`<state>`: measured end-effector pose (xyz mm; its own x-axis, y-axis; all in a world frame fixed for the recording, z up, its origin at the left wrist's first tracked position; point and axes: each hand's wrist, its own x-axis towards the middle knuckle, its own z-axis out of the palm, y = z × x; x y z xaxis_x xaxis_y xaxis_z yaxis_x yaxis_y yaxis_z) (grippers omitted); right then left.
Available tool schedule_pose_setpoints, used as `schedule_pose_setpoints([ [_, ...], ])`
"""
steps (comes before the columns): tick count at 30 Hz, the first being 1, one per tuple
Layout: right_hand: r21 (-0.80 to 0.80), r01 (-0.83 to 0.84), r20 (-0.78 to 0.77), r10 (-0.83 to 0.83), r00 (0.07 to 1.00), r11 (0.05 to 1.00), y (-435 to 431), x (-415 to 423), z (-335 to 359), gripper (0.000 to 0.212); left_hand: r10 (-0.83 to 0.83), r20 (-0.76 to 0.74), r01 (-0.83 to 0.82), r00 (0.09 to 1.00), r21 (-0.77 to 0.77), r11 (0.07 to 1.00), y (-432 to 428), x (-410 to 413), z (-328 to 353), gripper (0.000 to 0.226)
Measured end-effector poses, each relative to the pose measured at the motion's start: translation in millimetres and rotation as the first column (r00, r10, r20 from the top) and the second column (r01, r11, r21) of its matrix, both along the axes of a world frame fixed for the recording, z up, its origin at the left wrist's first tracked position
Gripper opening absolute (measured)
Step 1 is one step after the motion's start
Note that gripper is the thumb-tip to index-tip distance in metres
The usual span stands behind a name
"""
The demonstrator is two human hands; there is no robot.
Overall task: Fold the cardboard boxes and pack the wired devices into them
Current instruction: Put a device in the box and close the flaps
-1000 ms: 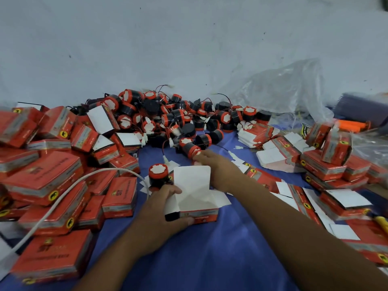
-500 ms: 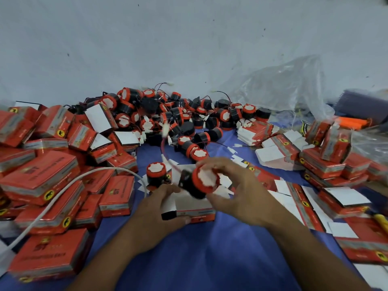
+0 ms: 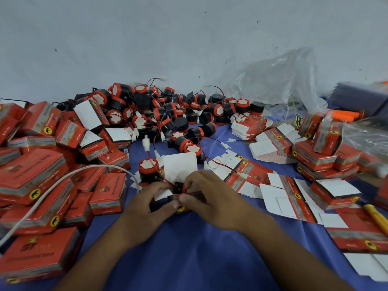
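A small red cardboard box with its white lid flap standing open sits on the blue cloth at the centre. My left hand holds the box from the left. My right hand grips a black and red wired device that sits partly inside the box, mostly hidden by my fingers. Another device stands just behind, to the left. A heap of wired devices lies further back by the wall.
Closed red boxes are piled at the left, with a white cable draped over them. Flat unfolded boxes and more packed ones lie at the right. A clear plastic bag leans on the wall.
My right hand took a device from near the heap, carried it toward me and lowered it into the open box. My left hand kept hold of the box.
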<state>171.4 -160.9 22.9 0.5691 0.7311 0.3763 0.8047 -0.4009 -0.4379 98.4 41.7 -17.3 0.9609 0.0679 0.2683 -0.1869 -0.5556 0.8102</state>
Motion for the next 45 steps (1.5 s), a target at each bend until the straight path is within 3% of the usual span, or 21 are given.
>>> schedule_pose_setpoints([
  [2,-0.009,0.053,-0.042,-0.053,0.998,0.999,2.1,-0.1,-0.4,0.023,-0.008,0.005,0.008,1.000,-0.004,1.000,-1.4,-0.3,1.8,0.032],
  [6,-0.079,0.142,-0.051,-0.146,0.988,0.987,5.6,-1.0,1.7,0.046,-0.035,0.021,0.035,0.999,0.007,0.999,-3.1,-2.4,2.8,0.053],
  [13,-0.082,0.237,-0.210,-0.249,0.946,0.968,7.0,-4.4,13.7,0.039,-0.049,0.024,0.048,0.999,0.033,0.998,-5.7,-5.1,3.6,0.062],
  [17,-0.035,0.262,-0.165,-0.264,0.950,0.964,8.5,-3.8,16.0,0.029,-0.059,0.039,0.059,0.997,0.025,0.998,-5.1,-4.5,1.8,0.067],
  [23,0.020,0.148,-0.061,-0.147,0.987,0.989,3.5,1.6,22.7,0.016,-0.097,0.095,0.095,0.991,0.023,0.995,-5.8,-4.8,5.4,0.074],
  [27,-0.014,0.061,0.057,-0.060,0.997,0.998,1.2,0.7,30.5,0.020,-0.094,0.100,0.090,0.991,0.039,0.995,-5.2,-5.9,5.8,0.076],
  [31,-0.227,-0.020,0.110,0.046,0.993,0.974,-4.1,1.0,32.5,0.023,-0.100,0.098,0.091,0.990,0.087,0.992,-7.2,-6.3,7.3,0.056],
  [35,-0.410,0.025,0.072,0.005,0.997,0.912,6.5,-3.9,24.1,0.022,-0.125,0.119,0.107,0.985,0.147,0.983,-10.1,-6.2,6.1,0.037],
  [40,-0.280,0.096,-0.074,-0.121,0.990,0.955,12.4,-7.0,22.3,0.021,-0.053,0.172,0.050,0.984,0.023,0.998,-15.0,-2.8,9.7,0.028],
  [45,-0.190,0.171,-0.053,-0.184,0.981,0.967,19.0,-11.4,16.5,0.027,-0.001,0.149,-0.004,0.989,0.036,0.999,-19.8,-1.7,10.8,0.024],
])
